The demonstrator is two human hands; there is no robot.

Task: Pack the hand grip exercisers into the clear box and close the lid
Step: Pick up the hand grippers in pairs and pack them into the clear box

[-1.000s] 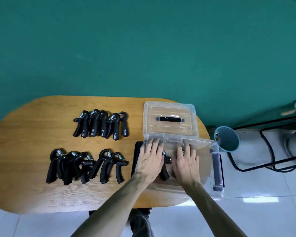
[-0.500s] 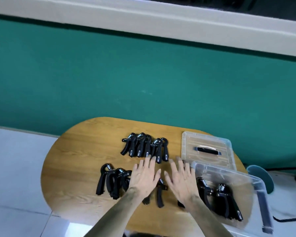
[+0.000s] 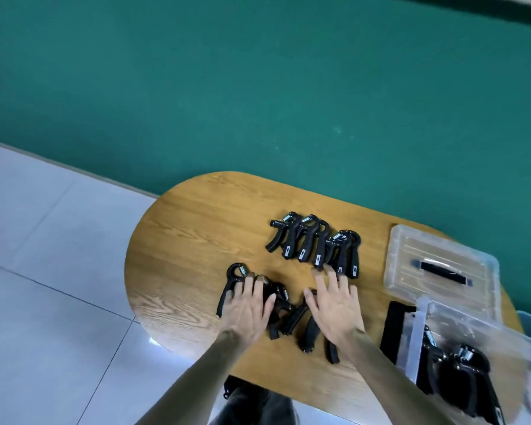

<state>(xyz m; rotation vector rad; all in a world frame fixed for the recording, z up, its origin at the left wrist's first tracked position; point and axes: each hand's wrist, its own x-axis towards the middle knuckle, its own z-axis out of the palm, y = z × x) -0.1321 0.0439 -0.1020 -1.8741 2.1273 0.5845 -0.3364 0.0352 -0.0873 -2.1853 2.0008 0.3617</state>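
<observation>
Both hands flat, fingers straight: left hand (image 3: 248,308) and right hand (image 3: 334,305) over near-edge exercisers (image 3: 284,314) on table (image 3: 181,240); clear box (image 3: 460,357) at right end.

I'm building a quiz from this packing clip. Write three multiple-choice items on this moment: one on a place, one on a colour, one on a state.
1. Where does the lid lie?
A. On the clear box
B. On the table, beyond the clear box
C. On the floor

2. What colour is the wall?
A. Green
B. White
C. Yellow

3. What state is the clear box in?
A. Empty
B. Shut
C. Open, with exercisers inside

Key:
1 B: it lies flat on the table, handle up, between box and wall.
2 A: green fills the picture above the table.
3 C: no lid covers it and black exercisers in the box show inside, while the left hand and right hand reach over the near group.
</observation>
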